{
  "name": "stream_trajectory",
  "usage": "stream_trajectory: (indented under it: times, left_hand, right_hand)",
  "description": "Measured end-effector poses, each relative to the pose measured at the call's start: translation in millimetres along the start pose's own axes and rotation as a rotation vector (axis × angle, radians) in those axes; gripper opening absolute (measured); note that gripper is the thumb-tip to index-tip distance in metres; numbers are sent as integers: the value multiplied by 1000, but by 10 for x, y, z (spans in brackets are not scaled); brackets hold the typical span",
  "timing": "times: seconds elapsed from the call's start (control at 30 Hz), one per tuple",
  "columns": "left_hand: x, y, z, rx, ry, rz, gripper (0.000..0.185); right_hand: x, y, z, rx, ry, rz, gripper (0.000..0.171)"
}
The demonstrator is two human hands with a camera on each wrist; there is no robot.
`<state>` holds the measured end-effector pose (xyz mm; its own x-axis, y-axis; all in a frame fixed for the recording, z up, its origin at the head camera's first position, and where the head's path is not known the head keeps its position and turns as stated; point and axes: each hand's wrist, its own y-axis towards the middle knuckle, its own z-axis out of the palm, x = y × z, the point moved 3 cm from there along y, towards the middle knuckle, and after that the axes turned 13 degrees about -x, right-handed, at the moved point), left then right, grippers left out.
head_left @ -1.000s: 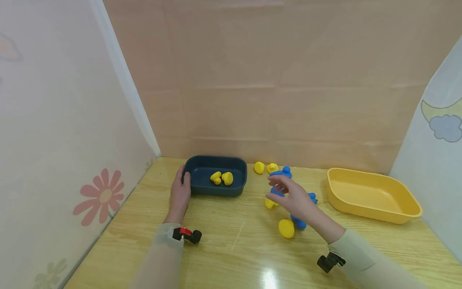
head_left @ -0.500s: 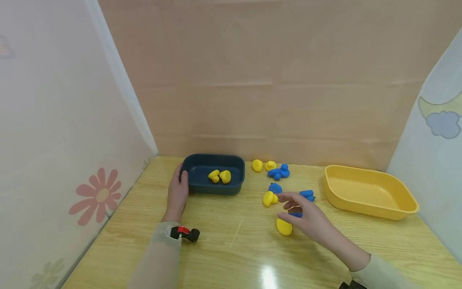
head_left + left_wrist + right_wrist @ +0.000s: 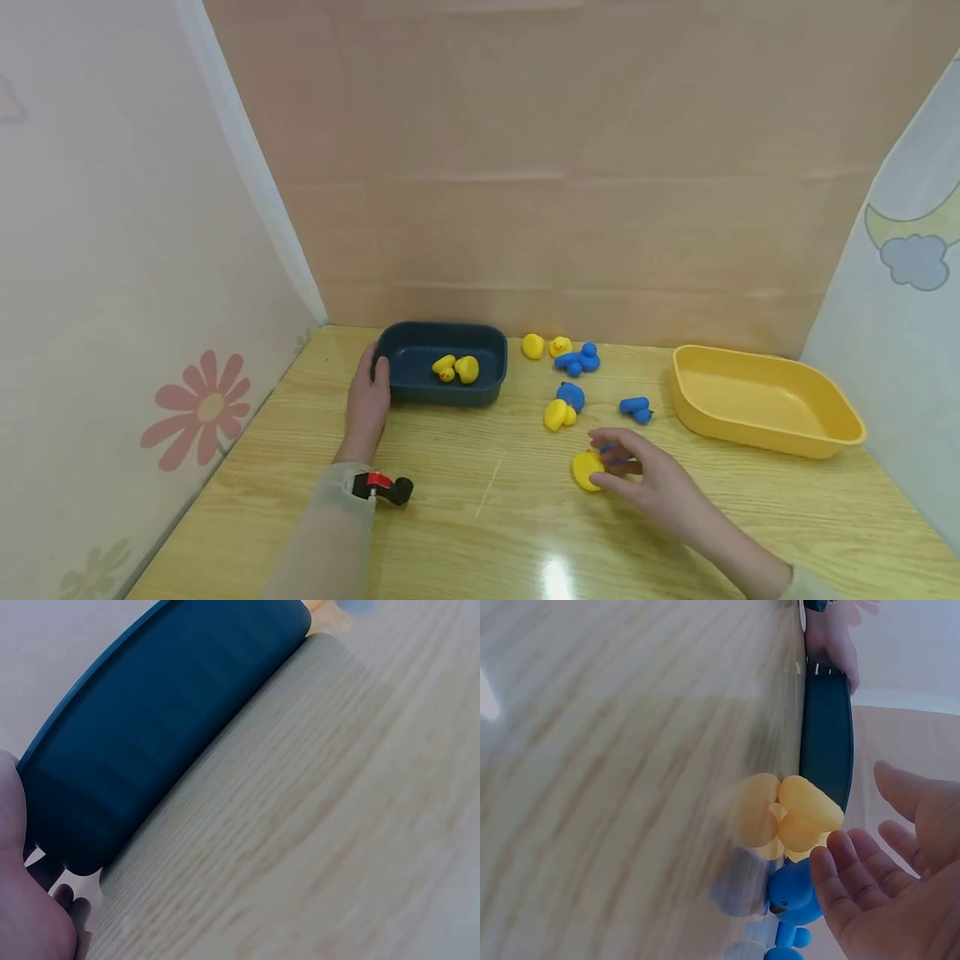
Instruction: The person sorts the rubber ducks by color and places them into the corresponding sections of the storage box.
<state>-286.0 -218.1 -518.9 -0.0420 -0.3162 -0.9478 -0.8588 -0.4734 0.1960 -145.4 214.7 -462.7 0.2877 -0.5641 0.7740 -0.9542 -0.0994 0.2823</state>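
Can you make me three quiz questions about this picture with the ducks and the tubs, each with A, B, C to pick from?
1. Where is the left hand?
A. on the blue tub's end
B. in the yellow tub
C. flat on the wall

2. How many ducks lie in the blue tub?
A. none
B. two
C. five

3. What is in the yellow tub?
A. blue ducks
B. a cup
C. nothing

Answers:
1 A, its fingers rest against the tub's left end.
2 B, two yellow ducks lie side by side in it.
3 C, only its bare bottom shows; the right hand is at a yellow duck on the table.
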Motion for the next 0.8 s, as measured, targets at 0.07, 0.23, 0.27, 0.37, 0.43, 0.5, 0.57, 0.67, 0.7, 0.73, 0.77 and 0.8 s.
stream_trajectory:
  times: [0.07, 0.23, 0.27, 0.37, 0.43, 0.5, 0.57, 0.67, 0.7, 0.73, 0.77, 0.8]
  left_hand:
    - [10, 3, 2, -3, 0, 2, 60]
    - [21, 12, 7, -4, 0, 6, 61]
    - [21, 11, 7, -2, 2, 5, 61]
    - [18, 7, 8, 1, 1, 1, 61]
    - [17, 5, 6, 1, 0, 0, 61]
    - [18, 5, 5, 3, -2, -1, 61]
    - [22, 7, 5, 2, -6, 0, 61]
    - [25, 7, 4, 4, -12, -1, 61]
    - [25, 7, 3, 4, -15, -1, 61]
    - [25, 6, 3, 5, -16, -3, 61]
    - [25, 6, 3, 4, -17, -3, 61]
    - [23, 6, 3, 4, -16, -5, 61]
  right_hand:
    - [-16, -11, 9, -6, 4, -8, 52]
    - [-50, -23, 22, -14, -12, -15, 51]
    - [-58, -23, 26, -11, -18, -17, 51]
    - [-90, -23, 39, -1, -27, -1, 51]
    - [-108, -21, 48, 4, -32, -3, 51]
    - [-114, -14, 55, 6, -39, -19, 51]
    - [-117, 0, 61, 3, -45, -49, 50]
    - [-126, 37, 69, 1, -67, -82, 49]
    - [-132, 51, 71, 4, -75, -91, 49]
    - [-141, 64, 74, 9, -83, -94, 49]
    - [-151, 78, 76, 16, -92, -96, 49]
    - [-160, 89, 78, 25, -101, -95, 49]
